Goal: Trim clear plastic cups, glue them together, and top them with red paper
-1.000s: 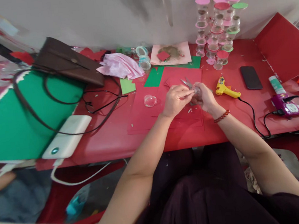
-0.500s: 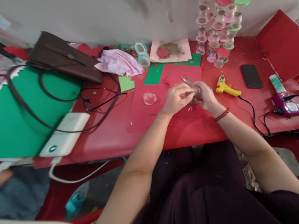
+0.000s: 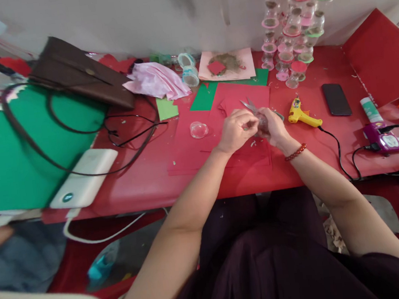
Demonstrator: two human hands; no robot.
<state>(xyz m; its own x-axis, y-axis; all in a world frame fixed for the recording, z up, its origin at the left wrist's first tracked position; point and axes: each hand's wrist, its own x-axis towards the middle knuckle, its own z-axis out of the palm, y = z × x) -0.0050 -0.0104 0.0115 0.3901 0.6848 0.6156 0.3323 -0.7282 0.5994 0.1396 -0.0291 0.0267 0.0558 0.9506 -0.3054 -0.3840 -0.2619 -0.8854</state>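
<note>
Both my hands meet over red paper sheets (image 3: 199,147) on the red table (image 3: 146,184). My left hand (image 3: 235,132) pinches at a small clear plastic cup (image 3: 262,120). My right hand (image 3: 275,127), with a red bead bracelet at the wrist, wraps round the same cup. Scissors (image 3: 248,105) lie just behind my fingers. A second clear cup (image 3: 199,129) sits on the paper to the left of my hands.
A yellow glue gun (image 3: 302,116) and black phone (image 3: 336,99) lie to the right, with a purple charger (image 3: 378,136) and cables. Stacked lidded cups (image 3: 292,28) stand at the back. A brown bag (image 3: 79,77), green sheet (image 3: 13,156) and white power bank (image 3: 84,179) fill the left.
My hands stay together on the small cup with only slight finger movement. The view has shifted a little downward.
</note>
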